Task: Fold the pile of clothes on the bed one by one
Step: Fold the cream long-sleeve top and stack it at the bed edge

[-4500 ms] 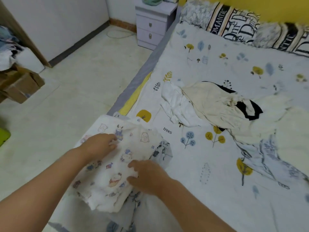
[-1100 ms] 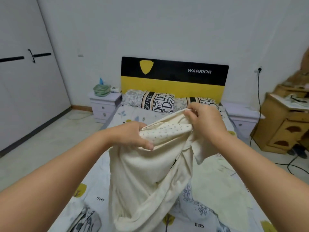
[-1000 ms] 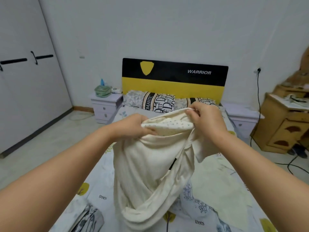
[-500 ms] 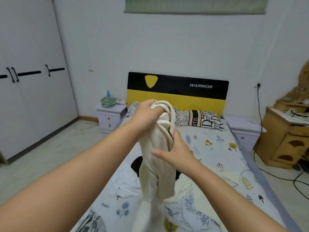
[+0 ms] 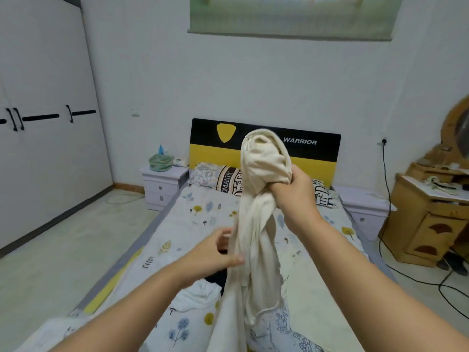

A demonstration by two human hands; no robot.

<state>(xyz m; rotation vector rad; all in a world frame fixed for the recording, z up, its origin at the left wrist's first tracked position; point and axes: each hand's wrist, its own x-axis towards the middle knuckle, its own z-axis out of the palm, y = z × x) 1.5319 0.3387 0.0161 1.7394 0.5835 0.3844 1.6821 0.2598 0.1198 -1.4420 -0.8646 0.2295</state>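
A cream garment (image 5: pixel 256 224) hangs bunched and twisted in the air over the bed (image 5: pixel 203 217). My right hand (image 5: pixel 294 196) grips it near the top, and a loop of cloth stands above the fist. Lower down, my left hand (image 5: pixel 215 252) pinches the garment's left edge between thumb and fingers. The garment's bottom trails onto the sheet. Below it on the bed lie a white garment (image 5: pixel 200 293), a black one (image 5: pixel 215 278) and a pale yellow one (image 5: pixel 307 275). A folded printed garment (image 5: pixel 50 334) sits at the near left corner.
Pillows (image 5: pixel 218 179) lie against the black and yellow headboard (image 5: pixel 208 148). White nightstands (image 5: pixel 162 189) (image 5: pixel 363 212) flank the bed. A wooden dresser (image 5: pixel 431 219) stands at the right with cables (image 5: pixel 446 285) on the floor. A wardrobe (image 5: pixel 38 123) fills the left wall.
The hands have swapped places on the cream garment: my right hand now grips the top and has lifted it higher, while my left hand has dropped to the lower left edge.
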